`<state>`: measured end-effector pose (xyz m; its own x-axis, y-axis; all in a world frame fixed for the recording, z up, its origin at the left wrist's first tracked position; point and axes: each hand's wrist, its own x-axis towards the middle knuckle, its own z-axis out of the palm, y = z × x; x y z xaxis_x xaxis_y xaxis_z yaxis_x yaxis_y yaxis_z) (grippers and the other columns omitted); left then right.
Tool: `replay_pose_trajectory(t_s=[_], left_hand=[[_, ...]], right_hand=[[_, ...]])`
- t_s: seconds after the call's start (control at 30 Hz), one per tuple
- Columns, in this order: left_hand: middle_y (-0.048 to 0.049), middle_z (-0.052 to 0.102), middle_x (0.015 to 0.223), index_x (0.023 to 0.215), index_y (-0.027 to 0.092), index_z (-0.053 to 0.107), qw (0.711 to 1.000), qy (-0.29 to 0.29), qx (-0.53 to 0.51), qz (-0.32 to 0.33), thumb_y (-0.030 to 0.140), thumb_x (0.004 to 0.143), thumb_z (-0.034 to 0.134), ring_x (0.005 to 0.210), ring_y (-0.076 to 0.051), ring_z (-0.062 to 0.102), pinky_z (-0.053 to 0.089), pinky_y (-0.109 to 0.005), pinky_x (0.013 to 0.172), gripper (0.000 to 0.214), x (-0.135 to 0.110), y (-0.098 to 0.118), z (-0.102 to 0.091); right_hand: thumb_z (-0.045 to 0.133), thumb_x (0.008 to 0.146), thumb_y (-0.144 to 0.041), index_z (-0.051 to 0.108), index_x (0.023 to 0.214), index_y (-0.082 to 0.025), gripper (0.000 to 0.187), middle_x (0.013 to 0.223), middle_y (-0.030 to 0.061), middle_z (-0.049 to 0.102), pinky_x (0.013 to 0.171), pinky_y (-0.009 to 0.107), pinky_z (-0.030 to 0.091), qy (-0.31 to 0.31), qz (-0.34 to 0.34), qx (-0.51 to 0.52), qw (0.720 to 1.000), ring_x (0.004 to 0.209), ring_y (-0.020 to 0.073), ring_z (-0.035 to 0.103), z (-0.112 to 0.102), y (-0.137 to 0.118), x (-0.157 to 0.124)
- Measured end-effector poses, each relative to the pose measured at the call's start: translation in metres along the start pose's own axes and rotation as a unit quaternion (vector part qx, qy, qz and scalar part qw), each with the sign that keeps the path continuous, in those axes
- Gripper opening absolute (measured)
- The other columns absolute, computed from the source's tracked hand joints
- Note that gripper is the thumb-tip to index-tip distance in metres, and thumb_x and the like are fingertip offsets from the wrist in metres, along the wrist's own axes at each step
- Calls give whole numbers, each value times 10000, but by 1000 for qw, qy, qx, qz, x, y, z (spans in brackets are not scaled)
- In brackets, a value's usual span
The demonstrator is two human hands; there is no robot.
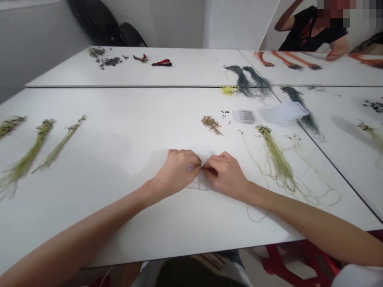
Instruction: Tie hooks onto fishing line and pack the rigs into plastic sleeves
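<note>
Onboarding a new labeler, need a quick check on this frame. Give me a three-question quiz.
1. True or false: the left hand and right hand meet fingertip to fingertip over the near table.
2. The red pliers lie: A) beside the hands, B) on the far table, C) on the floor.
3. How many green line bundles lie left of the hands?
Key: 1 true; 2 B; 3 three.

Left hand and right hand meet, fingers pinched together.
</note>
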<state>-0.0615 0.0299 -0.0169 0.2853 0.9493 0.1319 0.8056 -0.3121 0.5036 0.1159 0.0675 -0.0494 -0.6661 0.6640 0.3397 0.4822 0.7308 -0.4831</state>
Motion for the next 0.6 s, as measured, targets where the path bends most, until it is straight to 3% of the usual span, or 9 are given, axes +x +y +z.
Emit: replay_pose_trajectory(t_s=[0.27,0.6], left_hand=[[20,733,895,744,232,748,999,-18,-24,-11,142,801,518,797,-154,663,496,-259,735,253,4,-1,-7],[-16,722,769,706,221,745,998,-55,9,3,145,760,543,719,-176,665,482,-248,626,222,13,1,-15]], right_hand=[[519,786,-73,554,679,-164,144,633,-31,590,681,284,307,-18,30,-14,999,564,104,456,-2,-5,2],[509,799,-76,575,696,-164,150,659,-21,616,698,291,307,-23,37,-16,999,590,115,484,-2,-6,0]])
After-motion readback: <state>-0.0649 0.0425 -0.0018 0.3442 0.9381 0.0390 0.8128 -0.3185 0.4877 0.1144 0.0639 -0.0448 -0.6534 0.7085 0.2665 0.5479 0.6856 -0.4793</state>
